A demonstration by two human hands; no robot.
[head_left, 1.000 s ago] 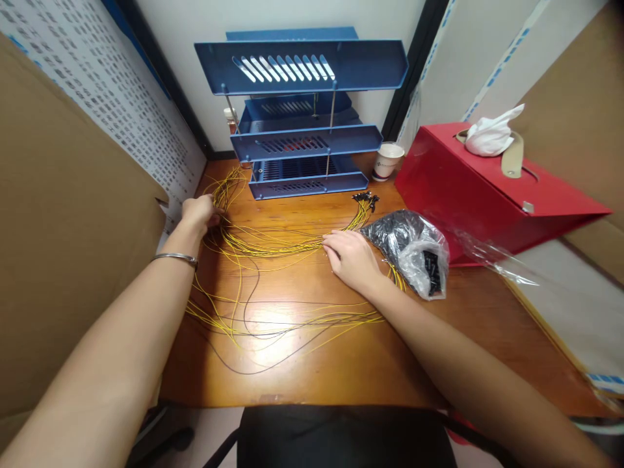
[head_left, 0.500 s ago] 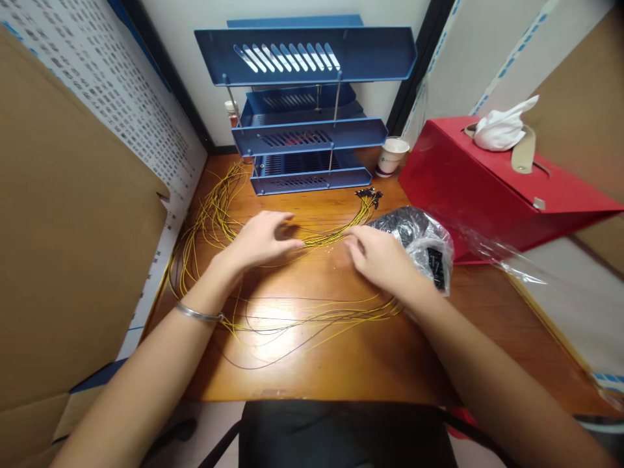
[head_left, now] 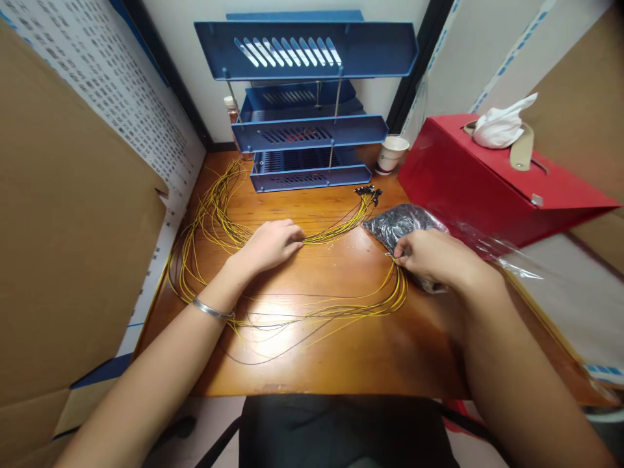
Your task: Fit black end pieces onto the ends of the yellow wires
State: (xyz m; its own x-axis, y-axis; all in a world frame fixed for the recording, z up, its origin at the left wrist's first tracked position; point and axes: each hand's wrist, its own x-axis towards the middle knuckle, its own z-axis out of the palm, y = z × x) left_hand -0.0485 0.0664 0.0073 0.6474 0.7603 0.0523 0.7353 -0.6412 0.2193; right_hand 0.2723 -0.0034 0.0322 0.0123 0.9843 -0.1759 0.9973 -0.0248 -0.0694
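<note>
A bundle of thin yellow wires [head_left: 214,214] loops across the wooden desk [head_left: 341,351], its black-tipped ends [head_left: 369,191] fanned out near the blue trays. My left hand [head_left: 270,244] rests on the bundle at mid-desk, fingers curled and pressed onto the wires. My right hand [head_left: 429,257] is at the edge of a clear plastic bag of small black parts [head_left: 394,224], fingers pinched together where the wires' other ends meet the bag. What the pinch holds is too small to make out. A silver bangle [head_left: 210,309] circles my left wrist.
A blue three-tier letter tray [head_left: 307,123] stands at the back, with a paper cup [head_left: 391,153] to its right. A red box [head_left: 487,182] with white tissue [head_left: 502,120] fills the right side. Cardboard panels [head_left: 63,214] wall the left.
My left hand came from the far left loop to the middle of the bundle. My right hand moved right from the wires to the bag's edge and pinched shut.
</note>
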